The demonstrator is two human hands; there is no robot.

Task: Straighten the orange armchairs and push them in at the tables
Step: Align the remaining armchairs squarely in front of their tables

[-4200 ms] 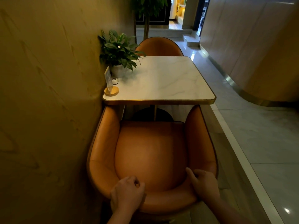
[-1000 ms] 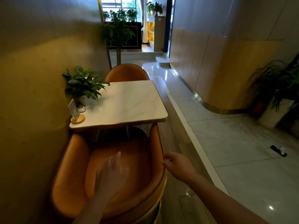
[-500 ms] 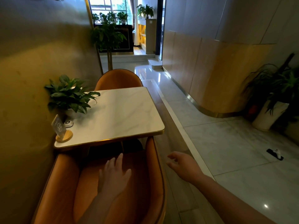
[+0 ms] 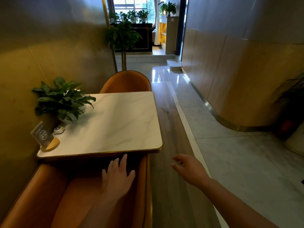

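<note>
Armchairs, orange: two.
- Near armchair: at the table's near edge, open front toward the table, front of seat and arm tips tucked under that edge. Its front-to-back axis ran in line with the table's length.
- Far armchair: at the table's far edge, with only its rounded back showing above the top.

Table: one. White marble top with gold rim, left edge along the yellow wall, long axis running away from the viewer.

On the table, one of each:
- Potted plant, far left corner.
- Round call button, left edge.
- Clear sign holder marked A12 on a gold base, near left corner.

Hands: two, both bare.
- Left hand: fingers straight and spread, holding nothing, over the near armchair's seat, fingertips just short of the table's near edge. Contact with the seat could not be told.
- Right hand: fingers loosely curled, holding nothing, over the floor to the right of the near armchair.

Room: corridor with a wood-look floor strip beside the table, then glossy pale tiles. One tall indoor tree stood beyond the far armchair.
</note>
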